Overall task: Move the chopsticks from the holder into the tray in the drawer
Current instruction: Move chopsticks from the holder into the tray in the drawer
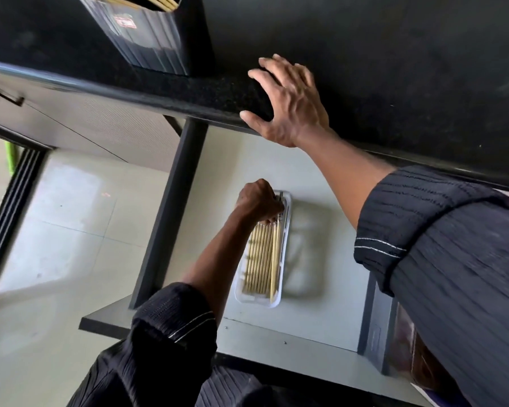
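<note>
A clear plastic tray (276, 301) lies in the open drawer (306, 342) and holds several pale wooden chopsticks (262, 259) laid side by side. My left hand (257, 201) is closed over the far ends of the chopsticks at the tray's far end. My right hand (288, 98) rests flat with fingers spread on the edge of the black countertop (394, 69), holding nothing. The dark ribbed holder (147, 39) stands on the counter at the upper left, with a few chopstick ends (159, 1) showing at its top.
The drawer's dark left wall (171, 212) runs beside my left arm. A dark box-like object (376, 318) sits at the drawer's right side. Pale floor tiles (56, 230) lie to the left, below closed cabinet fronts (86, 121).
</note>
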